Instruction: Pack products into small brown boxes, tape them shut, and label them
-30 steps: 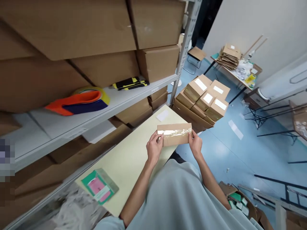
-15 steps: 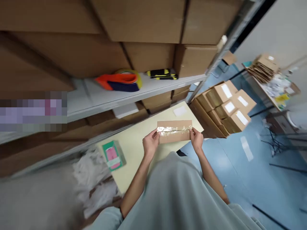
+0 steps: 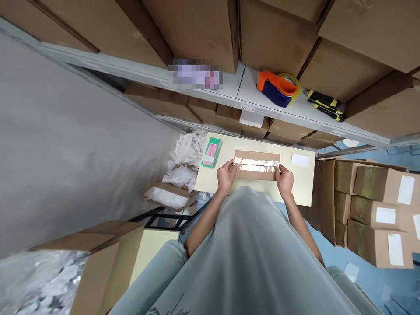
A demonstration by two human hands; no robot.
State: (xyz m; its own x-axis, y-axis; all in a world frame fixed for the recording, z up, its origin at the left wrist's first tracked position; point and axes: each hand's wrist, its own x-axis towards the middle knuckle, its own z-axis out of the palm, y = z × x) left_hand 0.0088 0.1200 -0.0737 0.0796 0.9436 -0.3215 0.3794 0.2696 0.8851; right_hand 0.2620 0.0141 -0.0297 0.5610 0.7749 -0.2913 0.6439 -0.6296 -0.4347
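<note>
A long brown cardboard box, with shiny clear tape along its upper face, is held level at the front of the cream table. My left hand pinches its left end, and my right hand has closed on the right end. Left of the box lies a green box with a pink item showing on its face. A white paper slip rests on the table to the right.
A shelf with cardboard boxes runs behind the table, bearing an orange-and-blue tape dispenser and black-yellow utility knives. At right, a large carton contains several labelled boxes. White crumpled material is heaped at left.
My view has swung left, so the wall and a carton at lower left now show. Both hands still hold the taped box, which now looks more level over the table.
</note>
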